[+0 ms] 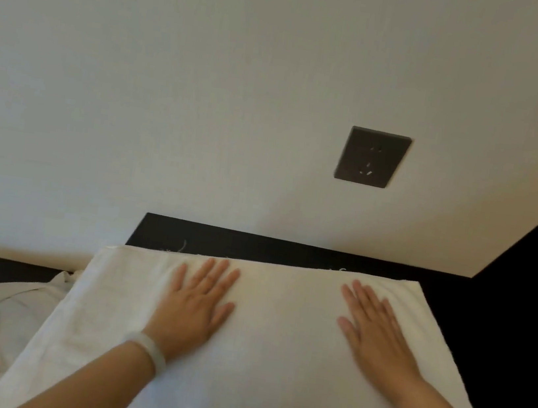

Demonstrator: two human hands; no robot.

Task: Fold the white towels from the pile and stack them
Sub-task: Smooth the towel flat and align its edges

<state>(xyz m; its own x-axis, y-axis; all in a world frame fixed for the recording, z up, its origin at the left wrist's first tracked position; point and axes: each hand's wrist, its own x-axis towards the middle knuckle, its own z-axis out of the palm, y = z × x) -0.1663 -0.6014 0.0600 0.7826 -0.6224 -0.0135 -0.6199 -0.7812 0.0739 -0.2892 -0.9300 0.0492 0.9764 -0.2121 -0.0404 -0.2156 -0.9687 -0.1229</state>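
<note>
In the head view, a white towel (273, 360) is seen spread flat over the middle of a dark counter (484, 337). Its far edge runs just short of the counter's back edge, where a few loose threads are shown against the dark strip. The cloth is plain and smooth, creamier toward the back edge and cooler white toward the front edge, with faint creasing along its left side. The left hand (197, 308) is laid palm down on the towel's far left part and the right hand (377, 336) on its far right part. The fingers of both are held straight and nothing is grasped (the hands are well apart). A pale bracelet (150, 351) is worn on the left wrist. A crumpled pile of white towels (14, 306) is heaped toward the counter's left edge, partly under the spread towel's left side. A dark wall socket (372, 158) is set in the pale wall (173, 86) behind the counter.
</note>
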